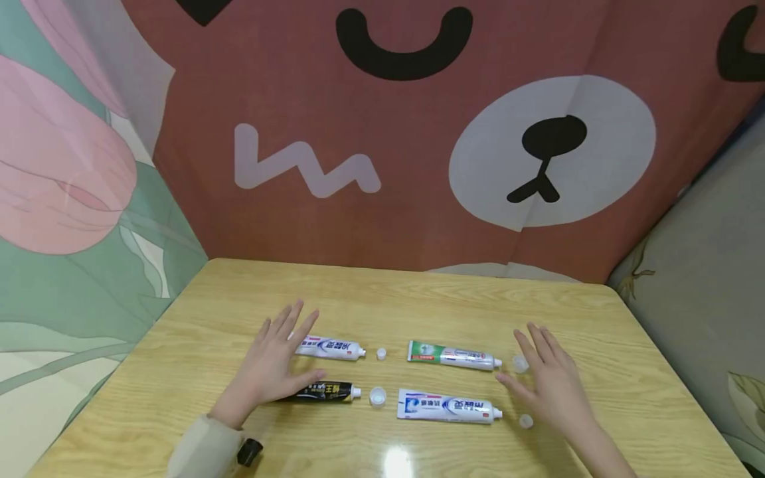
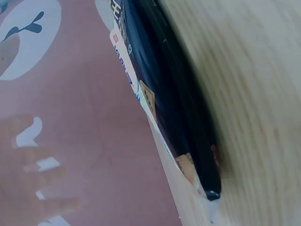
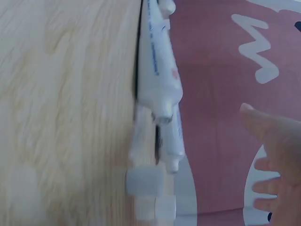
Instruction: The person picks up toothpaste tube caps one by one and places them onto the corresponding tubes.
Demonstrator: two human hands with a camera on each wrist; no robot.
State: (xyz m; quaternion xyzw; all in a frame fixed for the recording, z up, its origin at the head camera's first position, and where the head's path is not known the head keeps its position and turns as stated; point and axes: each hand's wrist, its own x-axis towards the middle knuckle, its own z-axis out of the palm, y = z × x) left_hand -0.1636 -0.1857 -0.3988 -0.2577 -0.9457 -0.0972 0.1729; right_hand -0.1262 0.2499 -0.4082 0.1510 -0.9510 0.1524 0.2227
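Observation:
My left hand [image 1: 271, 362], fingers spread and holding nothing, hovers over the left ends of a black toothpaste tube [image 1: 331, 392] and a white-and-blue toothpaste tube [image 1: 335, 348]. On the right, a green-and-white toothpaste tube [image 1: 457, 356] lies behind another white-and-blue toothpaste tube [image 1: 448, 407]. Both have bare nozzles pointing right, towards my right hand [image 1: 552, 385], which is also spread and empty. Loose white caps lie by the nozzles: a small cap [image 1: 381, 354], a wider cap [image 1: 377, 396], a cap [image 1: 520, 363] partly behind my right fingers, and a cap [image 1: 526, 421] beside that thumb.
All the tubes lie flat on a wood-grain table [image 1: 358, 299]. A patterned cloth [image 1: 358, 232] with a bear face hangs behind its far edge. Beside my left sleeve [image 1: 206, 451] is a small black object [image 1: 249, 452]. Light glares off the table's front.

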